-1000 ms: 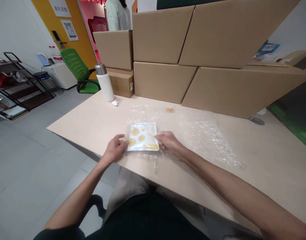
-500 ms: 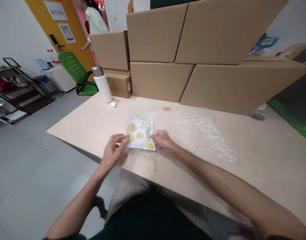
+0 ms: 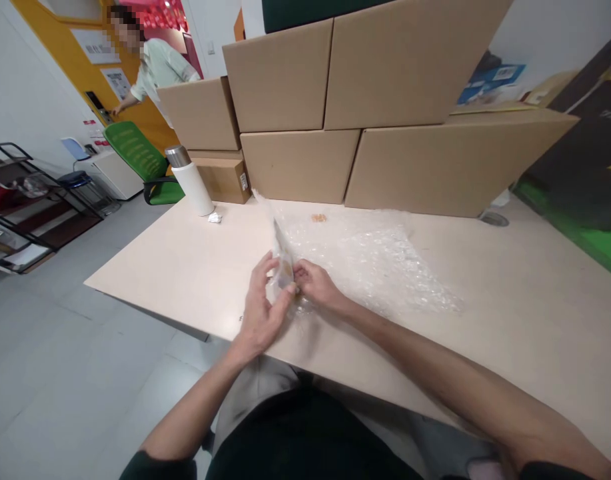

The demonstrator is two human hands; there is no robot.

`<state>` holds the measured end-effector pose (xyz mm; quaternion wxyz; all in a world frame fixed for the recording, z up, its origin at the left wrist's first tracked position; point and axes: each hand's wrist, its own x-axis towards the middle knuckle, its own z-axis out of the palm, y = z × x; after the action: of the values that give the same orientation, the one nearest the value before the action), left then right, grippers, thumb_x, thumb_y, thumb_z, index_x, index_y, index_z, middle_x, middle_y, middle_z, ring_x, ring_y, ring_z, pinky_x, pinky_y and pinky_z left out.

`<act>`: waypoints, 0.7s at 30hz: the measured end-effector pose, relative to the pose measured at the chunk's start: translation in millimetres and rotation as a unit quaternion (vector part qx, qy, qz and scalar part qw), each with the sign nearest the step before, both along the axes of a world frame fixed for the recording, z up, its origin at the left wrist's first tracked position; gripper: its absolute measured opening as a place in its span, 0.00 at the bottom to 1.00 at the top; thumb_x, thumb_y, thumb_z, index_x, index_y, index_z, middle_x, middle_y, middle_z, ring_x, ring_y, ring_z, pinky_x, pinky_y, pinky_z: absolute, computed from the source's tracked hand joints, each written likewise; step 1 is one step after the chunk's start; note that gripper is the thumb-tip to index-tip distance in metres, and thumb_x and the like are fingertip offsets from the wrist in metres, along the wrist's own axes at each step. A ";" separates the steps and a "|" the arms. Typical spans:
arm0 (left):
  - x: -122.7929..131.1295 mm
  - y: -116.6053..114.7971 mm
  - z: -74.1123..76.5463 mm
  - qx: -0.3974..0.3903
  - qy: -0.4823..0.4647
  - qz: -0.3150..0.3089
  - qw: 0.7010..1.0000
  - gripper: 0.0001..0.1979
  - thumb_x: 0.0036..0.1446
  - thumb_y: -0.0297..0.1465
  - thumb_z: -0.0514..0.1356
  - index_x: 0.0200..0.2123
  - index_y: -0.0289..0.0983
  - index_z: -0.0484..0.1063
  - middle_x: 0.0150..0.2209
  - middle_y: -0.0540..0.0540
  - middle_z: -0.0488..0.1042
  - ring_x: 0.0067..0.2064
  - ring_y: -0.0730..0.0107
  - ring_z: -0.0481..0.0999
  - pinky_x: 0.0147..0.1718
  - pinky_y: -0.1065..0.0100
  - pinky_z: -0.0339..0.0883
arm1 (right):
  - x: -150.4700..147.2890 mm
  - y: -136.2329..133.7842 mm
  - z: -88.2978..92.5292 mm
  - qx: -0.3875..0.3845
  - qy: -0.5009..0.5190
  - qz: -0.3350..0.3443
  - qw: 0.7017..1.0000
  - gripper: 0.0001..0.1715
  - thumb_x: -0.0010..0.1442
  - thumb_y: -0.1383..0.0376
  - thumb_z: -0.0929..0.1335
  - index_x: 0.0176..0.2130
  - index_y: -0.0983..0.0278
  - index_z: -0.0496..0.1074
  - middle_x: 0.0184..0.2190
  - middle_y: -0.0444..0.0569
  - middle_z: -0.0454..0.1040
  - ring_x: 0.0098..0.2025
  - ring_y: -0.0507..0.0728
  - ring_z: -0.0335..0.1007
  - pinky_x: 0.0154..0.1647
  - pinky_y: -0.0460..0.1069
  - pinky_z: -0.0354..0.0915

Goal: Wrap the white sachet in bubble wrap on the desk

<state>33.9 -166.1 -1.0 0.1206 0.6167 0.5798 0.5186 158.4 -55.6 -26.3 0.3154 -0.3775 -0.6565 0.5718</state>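
The left hand [image 3: 262, 313] clasps the tilted packet [image 3: 286, 272], half veiled by bubble wrap [image 3: 372, 257]; the right hand [image 3: 316, 283] curls alongside, fingertips hidden, hold unclear.

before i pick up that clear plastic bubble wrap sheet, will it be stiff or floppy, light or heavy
The clear plastic bubble wrap sheet should likely flop, since it lies rumpled with one end bent upward. It's probably light, being thin and see-through.

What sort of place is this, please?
Probably an office or workroom: stacked cardboard boxes, clear plastic wrap spread on a table, and a green mesh chair.
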 end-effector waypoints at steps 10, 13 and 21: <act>66.9 43.7 -21.4 -0.192 0.238 -0.103 0.947 0.29 0.62 0.28 0.55 0.66 0.48 0.62 0.71 0.43 0.54 0.71 0.35 0.47 0.64 0.36 0.43 | 89.2 1.5 16.8 -0.297 0.098 -0.035 0.949 0.03 0.53 0.71 0.68 0.31 0.66 0.74 0.27 0.51 0.76 0.27 0.56 0.72 0.30 0.50 0.71; 76.7 48.3 -22.2 -0.227 0.294 -0.110 0.922 0.29 0.61 0.29 0.57 0.65 0.45 0.63 0.71 0.41 0.55 0.71 0.32 0.46 0.64 0.35 0.39 | 117.8 5.4 14.3 -0.151 0.029 -0.121 0.981 0.09 0.52 0.70 0.68 0.36 0.66 0.76 0.34 0.54 0.78 0.34 0.58 0.75 0.39 0.53 0.72; 69.3 47.1 -17.1 -0.227 0.297 -0.144 0.916 0.30 0.61 0.40 0.59 0.67 0.47 0.60 0.71 0.40 0.54 0.72 0.34 0.44 0.65 0.35 0.37 | 96.7 11.6 5.6 0.208 -0.094 -0.046 0.972 0.20 0.65 0.57 0.60 0.45 0.63 0.75 0.47 0.55 0.78 0.51 0.62 0.72 0.57 0.57 0.63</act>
<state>103.2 -119.0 -18.1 0.1524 0.7751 0.5962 0.1432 255.1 -44.0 -20.8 0.3496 -0.3858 -0.7697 0.3694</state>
